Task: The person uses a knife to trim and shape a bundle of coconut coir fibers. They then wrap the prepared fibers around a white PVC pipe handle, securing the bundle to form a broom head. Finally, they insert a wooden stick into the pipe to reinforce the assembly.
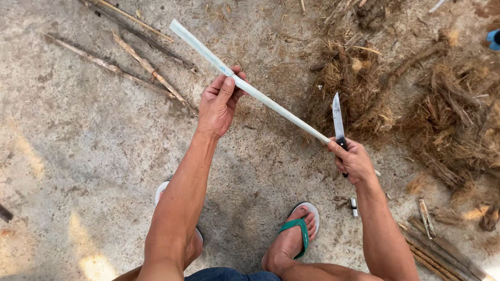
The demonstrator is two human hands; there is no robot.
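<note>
Seen from the head camera, looking straight down at concrete ground point(78, 156). Left hand point(219, 106) clenched around a long, pale, peeled stalk point(271, 104), thumb pressed along its upper side, gripping near the middle of its length. Stalk running diagonally from upper left to lower right, free end up over the ground at the left, lower end passing into the right hand point(354, 161). Right hand closed around both the stalk's lower end and the dark handle of a knife point(338, 122), with the blade pointing up and away, just beside the stalk and above the fist. Below the hands, two feet in sandals: a green-strapped sandal point(299, 231) under the right forearm, a white sandal point(162, 192) partly hidden behind the left forearm. A small whitish stub point(354, 207) lying on the ground just right of the green-strapped sandal. Heaped brown dry fibres and husk point(416, 104) spread over the upper right, beyond the knife. A few thin dry sticks point(140, 65) lying on the ground at upper left, well apart from the hands. More split brown sticks point(442, 250) at the lower right corner.
</note>
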